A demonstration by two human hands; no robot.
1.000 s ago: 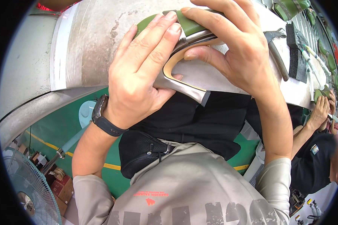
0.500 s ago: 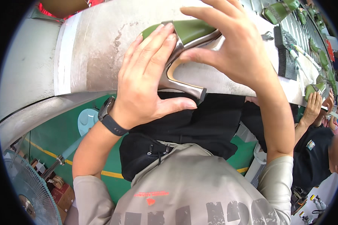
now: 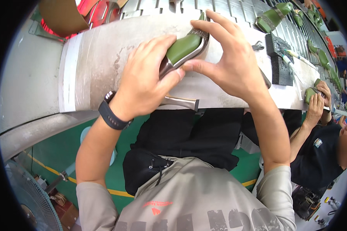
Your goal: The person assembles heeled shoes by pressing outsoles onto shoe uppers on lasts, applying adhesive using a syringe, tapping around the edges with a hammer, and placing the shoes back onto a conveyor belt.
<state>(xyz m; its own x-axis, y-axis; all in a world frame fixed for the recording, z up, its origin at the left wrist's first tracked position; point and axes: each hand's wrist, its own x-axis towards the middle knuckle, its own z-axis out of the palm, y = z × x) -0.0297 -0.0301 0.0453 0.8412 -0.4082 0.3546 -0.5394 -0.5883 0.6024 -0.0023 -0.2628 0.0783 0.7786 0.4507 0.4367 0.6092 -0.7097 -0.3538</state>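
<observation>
— Since the earlier frame, the green shoe [image 3: 184, 50] is turning: its upper, then stretching toward the right end of the bench [image 3: 104, 69], is now slanting toward the far edge. The left thumb, formerly sticking out free, is folding in against the shoe.

— How are the arms posing?

— Both forearms are crossing the bench's near edge and converging over the shoe. The left hand [image 3: 144, 75] is lying along its left flank, back upward; the right hand [image 3: 235, 61] is arching in from the other side.

— Which parts are escaping view?

— The left hand is hiding the shoe's rear, so the join with the metallic heel [image 3: 181, 102], showing close to the bench's near edge, is going unseen. Right fingers are partly covering the tip. The right wrist is masking much of a dark-handled tool [image 3: 265, 79] near the black block [image 3: 279, 61].

— And the hands' opening?

— Left fingers are lying close together and, with the thumb, clamping the shoe. Right thumb and fingers are standing wide apart, the index fingertip meeting the glittery strap [image 3: 199, 32], the thumb tip ending just beside the left thumb; whether they are gripping, I cannot tell.
</observation>
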